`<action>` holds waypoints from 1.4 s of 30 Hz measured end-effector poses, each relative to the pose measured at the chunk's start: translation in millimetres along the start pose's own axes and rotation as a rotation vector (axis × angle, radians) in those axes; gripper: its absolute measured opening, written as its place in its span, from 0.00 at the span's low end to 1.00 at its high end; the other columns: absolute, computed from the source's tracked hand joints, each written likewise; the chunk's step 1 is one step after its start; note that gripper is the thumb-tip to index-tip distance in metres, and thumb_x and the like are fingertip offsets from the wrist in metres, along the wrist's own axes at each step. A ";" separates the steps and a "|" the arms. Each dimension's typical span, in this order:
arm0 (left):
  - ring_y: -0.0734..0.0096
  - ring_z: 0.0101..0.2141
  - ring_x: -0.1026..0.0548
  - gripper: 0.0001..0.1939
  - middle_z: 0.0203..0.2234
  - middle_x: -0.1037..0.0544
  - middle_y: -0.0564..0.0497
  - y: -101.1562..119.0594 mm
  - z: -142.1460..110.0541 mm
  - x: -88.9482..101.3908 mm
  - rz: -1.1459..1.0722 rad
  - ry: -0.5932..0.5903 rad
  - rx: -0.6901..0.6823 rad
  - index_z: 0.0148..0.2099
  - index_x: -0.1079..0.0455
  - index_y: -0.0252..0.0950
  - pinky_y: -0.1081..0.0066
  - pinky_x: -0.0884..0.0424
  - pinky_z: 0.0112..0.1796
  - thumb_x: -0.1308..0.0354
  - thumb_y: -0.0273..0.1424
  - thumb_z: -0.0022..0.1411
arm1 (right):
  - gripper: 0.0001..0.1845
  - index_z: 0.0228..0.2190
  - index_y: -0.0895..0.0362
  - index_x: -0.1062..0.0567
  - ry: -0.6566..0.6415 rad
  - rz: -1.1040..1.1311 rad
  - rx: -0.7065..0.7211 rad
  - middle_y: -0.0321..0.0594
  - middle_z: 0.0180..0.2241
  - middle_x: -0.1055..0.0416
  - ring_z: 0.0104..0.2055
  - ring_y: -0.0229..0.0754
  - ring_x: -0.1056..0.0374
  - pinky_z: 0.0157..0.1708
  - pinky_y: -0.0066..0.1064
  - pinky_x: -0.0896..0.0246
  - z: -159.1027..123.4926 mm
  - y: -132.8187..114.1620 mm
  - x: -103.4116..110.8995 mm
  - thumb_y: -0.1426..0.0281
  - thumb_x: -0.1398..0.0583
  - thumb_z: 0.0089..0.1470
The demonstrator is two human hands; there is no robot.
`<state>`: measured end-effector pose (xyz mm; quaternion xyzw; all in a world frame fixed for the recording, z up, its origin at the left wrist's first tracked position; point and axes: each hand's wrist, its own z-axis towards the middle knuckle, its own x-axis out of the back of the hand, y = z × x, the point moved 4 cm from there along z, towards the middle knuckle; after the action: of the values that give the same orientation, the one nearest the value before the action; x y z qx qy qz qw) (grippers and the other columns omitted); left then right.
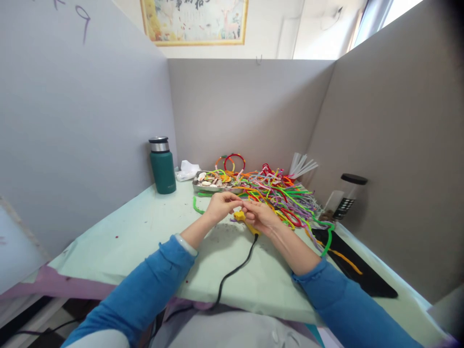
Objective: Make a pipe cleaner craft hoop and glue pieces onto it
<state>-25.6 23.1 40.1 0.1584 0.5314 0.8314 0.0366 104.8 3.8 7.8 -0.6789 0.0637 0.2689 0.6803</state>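
My left hand (222, 205) and my right hand (260, 215) meet above the middle of the table, fingertips pinched together. Whatever sits between the fingertips is too small to make out. Just beneath them lies a yellow hot glue gun (251, 227), partly covered by my right hand, its black cord (237, 268) running toward me over the table edge. Behind my hands spreads a big heap of colourful pipe cleaners (279, 191). A metal tray (217, 189) holding shell-like pieces stands behind my left hand. One green pipe cleaner (195, 205) rests left of that hand.
A green bottle (163, 169) and white tissue (187, 169) stand at the back left. Glue sticks (301, 165) lean at the back right, near a clear black-lidded jar (348, 195). A black pad (358, 266) lies at right. Grey partitions (250, 106) enclose the table (145, 241).
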 end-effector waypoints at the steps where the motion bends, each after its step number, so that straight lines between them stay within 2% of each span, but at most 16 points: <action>1: 0.80 0.17 0.34 0.13 0.20 0.27 0.52 -1.4 0.4 -0.3 -0.030 0.001 0.027 0.31 0.27 0.30 0.77 0.37 0.20 0.38 0.35 0.45 | 0.10 0.22 0.61 0.29 0.009 -0.020 0.009 0.33 0.19 0.35 0.15 0.26 0.49 0.12 0.20 0.55 -0.3 -0.8 -0.4 0.68 0.34 0.40; 5: 0.82 0.16 0.35 0.16 0.19 0.27 0.52 -7.2 1.0 -1.4 -0.168 0.002 0.149 0.32 0.27 0.29 0.77 0.37 0.20 0.36 0.37 0.43 | 0.14 0.22 0.60 0.30 0.080 -0.207 0.079 0.33 0.18 0.36 0.15 0.27 0.47 0.12 0.21 0.55 -1.7 -4.8 1.2 0.62 0.36 0.42; 10: 0.84 0.15 0.37 0.16 0.21 0.28 0.52 -16.3 0.2 -0.8 -0.327 -0.006 0.264 0.30 0.28 0.28 0.76 0.35 0.21 0.35 0.36 0.42 | 0.14 0.31 0.57 0.30 0.230 -0.587 0.252 0.29 0.15 0.39 0.13 0.30 0.47 0.12 0.23 0.54 -3.4 -12.8 7.7 0.60 0.39 0.45; 15: 0.83 0.15 0.36 0.16 0.19 0.30 0.52 -22.6 0.7 -1.4 -0.368 -0.044 0.318 0.30 0.28 0.28 0.76 0.36 0.21 0.34 0.36 0.41 | 0.12 0.33 0.56 0.30 0.248 -0.862 0.480 0.34 0.25 0.33 0.20 0.33 0.41 0.19 0.26 0.46 -5.0 -17.9 3.8 0.62 0.41 0.47; 20: 0.83 0.15 0.37 0.17 0.17 0.32 0.54 -19.8 -1.1 -3.8 -0.388 -0.086 0.347 0.31 0.28 0.28 0.75 0.35 0.21 0.33 0.36 0.41 | 0.10 0.34 0.56 0.29 0.219 -1.076 0.667 0.38 0.29 0.30 0.27 0.36 0.38 0.28 0.28 0.42 -7.9 -17.3 -0.7 0.65 0.45 0.52; 25: 0.83 0.15 0.37 0.19 0.17 0.32 0.54 -17.9 -2.5 -4.3 -0.375 -0.100 0.366 0.32 0.28 0.28 0.73 0.34 0.22 0.33 0.37 0.40 | 0.09 0.36 0.56 0.29 0.214 -1.188 0.737 0.38 0.30 0.30 0.27 0.36 0.38 0.29 0.28 0.43 -12.2 -18.7 -3.8 0.68 0.46 0.54; 30: 0.82 0.16 0.37 0.19 0.18 0.31 0.53 -16.9 -2.6 -3.0 -0.319 -0.102 0.344 0.32 0.28 0.28 0.73 0.34 0.22 0.34 0.38 0.41 | 0.08 0.34 0.56 0.28 0.220 -1.256 0.797 0.38 0.30 0.30 0.29 0.37 0.37 0.31 0.29 0.44 -15.8 -21.0 -6.5 0.71 0.46 0.53; 42: 0.83 0.16 0.38 0.17 0.19 0.30 0.52 -15.9 -2.2 -3.7 -0.303 -0.101 0.358 0.29 0.29 0.28 0.73 0.33 0.22 0.35 0.38 0.42 | 0.08 0.35 0.56 0.28 0.220 -1.286 0.806 0.38 0.30 0.31 0.27 0.36 0.37 0.29 0.28 0.43 -16.4 -20.2 -6.7 0.70 0.46 0.54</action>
<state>-24.4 27.2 24.2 0.1223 0.6857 0.6998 0.1587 112.9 -12.5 27.7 -0.3045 -0.1835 -0.2929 0.8876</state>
